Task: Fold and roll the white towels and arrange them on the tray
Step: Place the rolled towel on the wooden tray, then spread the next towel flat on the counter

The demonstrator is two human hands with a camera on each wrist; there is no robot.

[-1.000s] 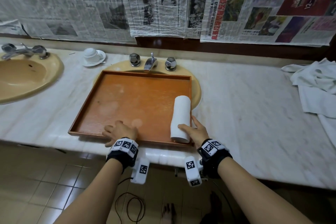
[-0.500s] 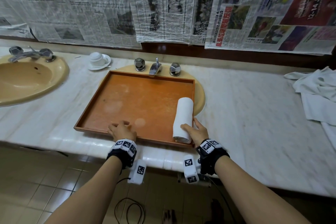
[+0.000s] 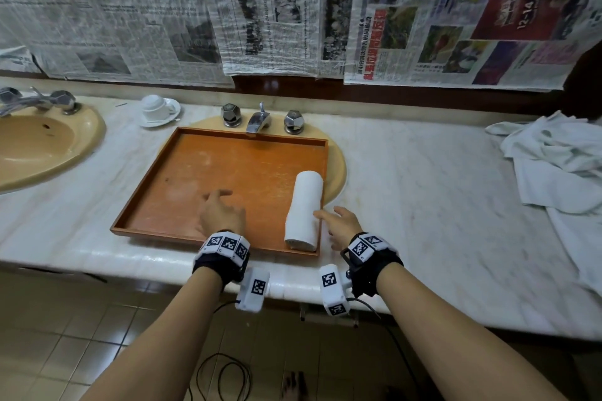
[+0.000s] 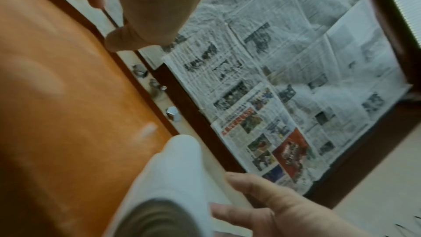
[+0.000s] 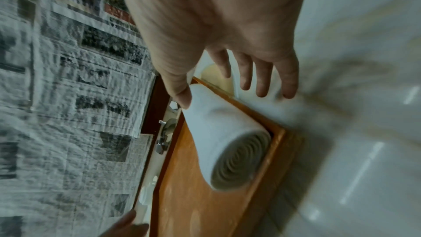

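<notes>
At the far left of the head view a sink (image 3: 39, 146) is sitting in the table (image 3: 423, 205), with a cup (image 3: 154, 105) on a saucer beside it. The tray (image 3: 146, 192) is lying at the center. The left hand (image 3: 221, 215) is hovering over its near edge, fingers relaxed, holding nothing. 1 rolled towel (image 3: 304, 208) is lying along the tray's right side. The right hand (image 3: 342, 226) is spreading loosely just beside it, thumb touching it. A pile of loose towels (image 3: 553, 166) is lying at the right edge.

The flat orange wooden tray (image 3: 208, 172) has bare floor from 9 to 12 o'clock; the rolled white towel (image 3: 304, 208) blocks its 3 o'clock wall.
</notes>
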